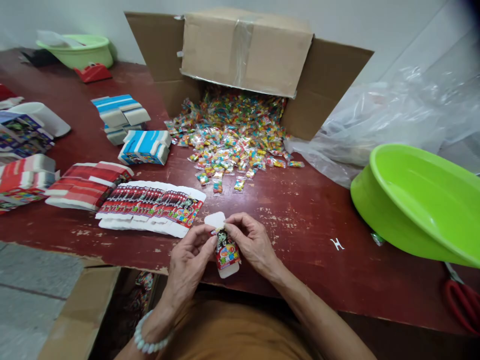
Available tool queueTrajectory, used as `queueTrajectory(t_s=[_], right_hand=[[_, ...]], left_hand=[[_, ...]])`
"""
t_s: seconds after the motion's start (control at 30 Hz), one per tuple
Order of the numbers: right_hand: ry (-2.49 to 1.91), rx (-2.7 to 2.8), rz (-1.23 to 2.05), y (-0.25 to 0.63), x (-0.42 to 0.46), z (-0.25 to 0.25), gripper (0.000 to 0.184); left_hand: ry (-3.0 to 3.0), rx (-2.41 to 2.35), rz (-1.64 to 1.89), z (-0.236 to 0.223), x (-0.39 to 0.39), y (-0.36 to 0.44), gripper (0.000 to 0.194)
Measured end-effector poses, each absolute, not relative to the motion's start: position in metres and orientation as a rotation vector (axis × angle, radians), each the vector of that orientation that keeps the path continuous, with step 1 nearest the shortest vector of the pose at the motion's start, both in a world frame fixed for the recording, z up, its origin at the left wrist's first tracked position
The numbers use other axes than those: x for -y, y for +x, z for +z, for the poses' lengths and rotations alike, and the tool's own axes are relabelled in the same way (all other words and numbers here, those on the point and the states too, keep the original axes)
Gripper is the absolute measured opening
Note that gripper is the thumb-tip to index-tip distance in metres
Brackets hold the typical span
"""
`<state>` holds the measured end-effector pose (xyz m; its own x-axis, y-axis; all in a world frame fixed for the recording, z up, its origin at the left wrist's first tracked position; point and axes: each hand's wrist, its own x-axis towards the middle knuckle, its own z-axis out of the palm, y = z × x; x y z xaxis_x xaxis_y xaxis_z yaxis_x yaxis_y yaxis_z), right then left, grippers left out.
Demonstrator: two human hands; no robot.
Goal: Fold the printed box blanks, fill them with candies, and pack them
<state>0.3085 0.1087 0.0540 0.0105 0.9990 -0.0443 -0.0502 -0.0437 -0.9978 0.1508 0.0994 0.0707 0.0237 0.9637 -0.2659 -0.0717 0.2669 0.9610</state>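
Note:
Between my two hands is a small red printed candy box (227,252), its white end flaps out at the top and bottom. My left hand (190,257) pinches its left edge with thumb and fingers. On the other side my right hand (253,242) grips the upper right corner near the top flap. A fanned row of flat red box blanks (150,207) lies just left of my hands. Beyond them, small clear-wrapped colourful candies (236,145) spill out of a large cardboard box (243,50) lying on its side.
Stacks of blue boxes (145,146) and red boxes (88,185) stand at the left. A green basin (412,205) and red-handled scissors (461,302) are at the right, with plastic sheeting (390,115) behind. An open carton (80,310) sits below the table's front edge.

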Motion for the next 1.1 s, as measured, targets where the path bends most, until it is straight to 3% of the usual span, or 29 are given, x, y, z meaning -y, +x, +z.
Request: queueTrajectory(t_s=[0.27,0.47,0.67,0.77,0.97,1.1], right_hand=[[-1.137,0.953,1.641,0.324,-0.127,0.061,0.041],[-1.106,1.219,1.298,0.322,-0.12,0.056,0.016],[-1.209,1.479,1.097,0.325,-0.115,0.059,0.021],[-1.332,1.474,1.153,0.327,-0.119,0.064,0.023],[-1.29,1.224,1.562,0.327,-0.128,0.075,0.018],[-1.314,1.206,1.507,0.328,-0.13,0.076,0.013]], left_hand=[[1.031,-1.211,0.911,0.073,-0.11,0.145,0.028],[0.743,-1.071,0.939,0.078,-0.109,0.151,0.057],[0.462,-0.956,0.644,0.072,-0.105,0.157,0.043],[0.484,-0.987,0.675,0.068,-0.104,0.16,0.043],[0.693,-0.979,0.695,0.067,-0.104,0.157,0.05],[0.779,-0.97,0.706,0.065,-0.105,0.152,0.052]])
